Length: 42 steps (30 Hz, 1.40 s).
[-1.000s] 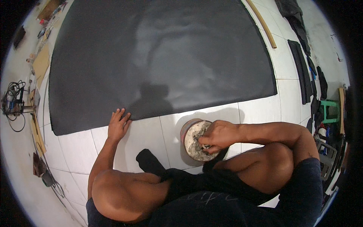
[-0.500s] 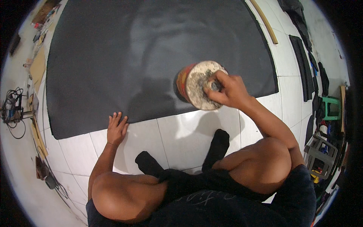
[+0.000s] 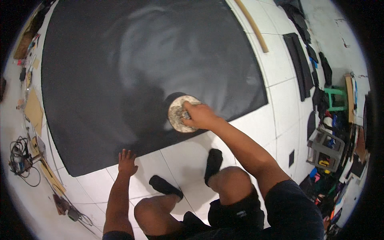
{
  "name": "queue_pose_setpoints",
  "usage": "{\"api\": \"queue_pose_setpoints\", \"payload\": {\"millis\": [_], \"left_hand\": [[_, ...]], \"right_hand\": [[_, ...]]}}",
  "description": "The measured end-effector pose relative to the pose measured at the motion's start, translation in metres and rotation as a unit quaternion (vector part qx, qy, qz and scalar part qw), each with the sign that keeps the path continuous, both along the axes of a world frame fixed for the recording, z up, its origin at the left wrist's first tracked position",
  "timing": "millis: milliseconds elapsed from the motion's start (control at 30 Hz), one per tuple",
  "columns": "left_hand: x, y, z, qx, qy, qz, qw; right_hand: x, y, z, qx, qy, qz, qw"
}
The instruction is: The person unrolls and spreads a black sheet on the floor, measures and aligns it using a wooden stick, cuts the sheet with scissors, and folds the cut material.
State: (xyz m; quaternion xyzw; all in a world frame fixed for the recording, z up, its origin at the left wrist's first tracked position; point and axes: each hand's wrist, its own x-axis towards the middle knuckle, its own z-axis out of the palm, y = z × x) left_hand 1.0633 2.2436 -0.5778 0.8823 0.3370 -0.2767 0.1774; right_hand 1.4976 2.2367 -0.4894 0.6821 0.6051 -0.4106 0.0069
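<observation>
A large dark grey sheet of material [image 3: 92, 80] is spread over the floor in front of me. My right hand [image 3: 202, 116] grips the top of a round can [image 3: 175, 116] by its middle, fingers curled down around a dark spot there. The can's top is pale and blotched with dark stains; its side is hidden from above. It is over the sheet close to the near edge, and I cannot tell whether it touches. My left hand [image 3: 127, 163] lies flat with fingers spread, its fingertips on the sheet's near edge.
White floor tiles [image 3: 144, 182] surround the sheet. A tan tube [image 3: 256, 30] lies past its right edge, with a dark roll [image 3: 298, 66] beyond. A green stool [image 3: 336, 99] and a grey crate [image 3: 326, 150] stand at right. Coiled cables [image 3: 22, 158] lie at left.
My right hand has carried the can leftward and toward me over the sheet. Its red-orange side showed before and is now out of sight. The left hand stays at the edge; the view has shifted.
</observation>
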Motion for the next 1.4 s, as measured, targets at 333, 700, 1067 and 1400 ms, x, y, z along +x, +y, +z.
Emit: {"api": "queue_pose_setpoints", "payload": {"millis": [333,700,1067,1400], "left_hand": [[0.239,-0.051,0.348,-0.371,-0.159,0.346,0.847],[0.092,0.027,0.395,-0.04,-0.017,0.01,0.999],[0.404,0.016,0.493,-0.15,-0.065,0.101,0.981],[0.596,0.12,0.432,-0.167,-0.06,0.402,0.898]], "right_hand": [[0.015,-0.198,0.196,0.028,0.147,-0.385,0.911],[0.106,-0.641,0.351,-0.072,0.128,-0.732,0.665],[0.434,-0.488,0.384,0.027,0.116,-0.745,0.656],[0.753,-0.202,0.393,0.158,0.103,-0.56,0.806]]}}
